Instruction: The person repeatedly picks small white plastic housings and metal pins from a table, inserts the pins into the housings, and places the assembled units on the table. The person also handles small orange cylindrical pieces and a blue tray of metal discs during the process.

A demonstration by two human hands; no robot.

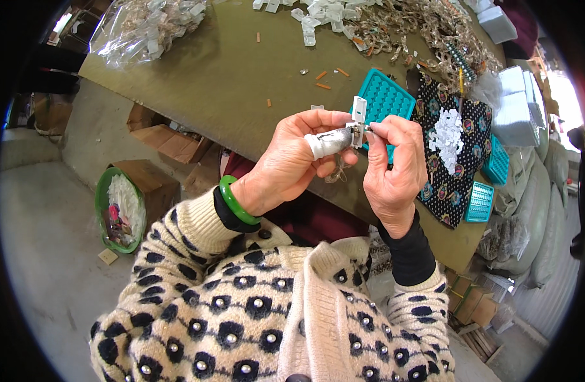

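My left hand (276, 159) is closed round a small white plastic case (360, 109) whose hinged lid stands up. Its thumb wears a grey covering (334, 141) with a white band at the base. Thin strands (338, 170) hang below those fingers. My right hand (399, 159) is close by on the right, thumb and forefinger pinched at the case's side. A tiny part seems to be between those fingertips, too small to name. Just beyond the hands lies a teal tray (386, 92) with rows of round hollows, partly hidden by the right fingers.
On the olive table (222, 76) are a clear bag (149, 32), a heap of wired parts (400, 32), white plastic cases (308, 28) and small orange strips (322, 86). White pieces (446, 137) lie on patterned cloth (432, 191). A green basket (104, 219) stands on the floor.
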